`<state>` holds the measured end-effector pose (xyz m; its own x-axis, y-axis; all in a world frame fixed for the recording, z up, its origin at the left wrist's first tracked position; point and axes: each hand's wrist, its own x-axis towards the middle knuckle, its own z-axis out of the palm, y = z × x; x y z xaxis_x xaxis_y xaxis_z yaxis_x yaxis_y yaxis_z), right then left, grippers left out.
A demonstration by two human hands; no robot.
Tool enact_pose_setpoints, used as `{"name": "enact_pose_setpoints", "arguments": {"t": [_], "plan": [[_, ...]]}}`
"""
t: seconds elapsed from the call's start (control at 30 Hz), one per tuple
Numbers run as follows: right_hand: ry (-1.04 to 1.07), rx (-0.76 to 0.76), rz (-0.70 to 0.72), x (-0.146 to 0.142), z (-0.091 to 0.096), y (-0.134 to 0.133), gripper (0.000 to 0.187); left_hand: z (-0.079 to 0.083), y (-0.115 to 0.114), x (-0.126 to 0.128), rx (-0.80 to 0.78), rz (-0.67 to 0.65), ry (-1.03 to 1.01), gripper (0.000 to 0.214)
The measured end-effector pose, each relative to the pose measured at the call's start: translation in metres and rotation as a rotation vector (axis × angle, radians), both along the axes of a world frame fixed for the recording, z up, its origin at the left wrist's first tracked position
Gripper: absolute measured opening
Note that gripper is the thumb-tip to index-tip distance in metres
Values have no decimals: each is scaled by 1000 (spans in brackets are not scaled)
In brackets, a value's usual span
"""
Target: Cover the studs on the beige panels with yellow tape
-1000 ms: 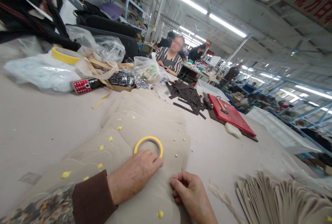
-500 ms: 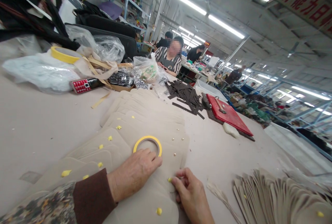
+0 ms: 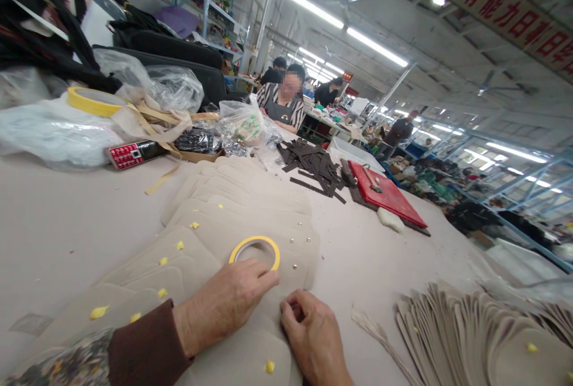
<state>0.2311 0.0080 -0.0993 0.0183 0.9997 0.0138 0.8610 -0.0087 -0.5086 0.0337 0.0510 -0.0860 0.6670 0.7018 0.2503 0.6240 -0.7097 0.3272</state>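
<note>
My left hand (image 3: 230, 298) is closed on the lower edge of a roll of yellow tape (image 3: 255, 238), which lies over overlapping beige panels (image 3: 255, 195). Just to its right, my right hand (image 3: 316, 329) rests at the panels' right edge with thumb and forefinger curled together. Its fingertips hide whatever is between them. Small yellow tape bits (image 3: 269, 367) are stuck on several panels, and small metal studs (image 3: 294, 266) show on one near the roll.
Fanned beige pieces (image 3: 447, 332) stand at the lower right. Dark strips (image 3: 316, 162), a red board (image 3: 389, 195) with a hammer (image 3: 372, 181), and a white lump (image 3: 390, 219) lie farther back. Plastic bags (image 3: 54, 129) and another yellow tape roll (image 3: 95, 101) are at left. A person (image 3: 283, 99) sits opposite.
My right hand has moved slightly left onto the panel's edge, and the yellow bit at its fingertips is now hidden. My left hand stays on the tape roll. The view has shifted a little.
</note>
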Motion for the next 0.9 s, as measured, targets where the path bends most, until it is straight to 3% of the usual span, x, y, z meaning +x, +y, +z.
{"name": "enact_pose_setpoints", "arguments": {"t": [0.23,0.53,0.63,0.73,0.9], "plan": [[233,-264,39,11,9,-2,20,9,3,1,18,-33,-260,25],[255,-272,12,14,8,5,14,5,9,11,103,-57,-382,38],[389,-354,29,21,8,3,28,-6,7,9,129,-50,-374,39],[541,-418,76,30,9,-2,24,-17,5,8,122,-59,-314,39],[350,-270,205,30,8,-6,21,-18,-2,10,-11,-69,-50,45]]}}
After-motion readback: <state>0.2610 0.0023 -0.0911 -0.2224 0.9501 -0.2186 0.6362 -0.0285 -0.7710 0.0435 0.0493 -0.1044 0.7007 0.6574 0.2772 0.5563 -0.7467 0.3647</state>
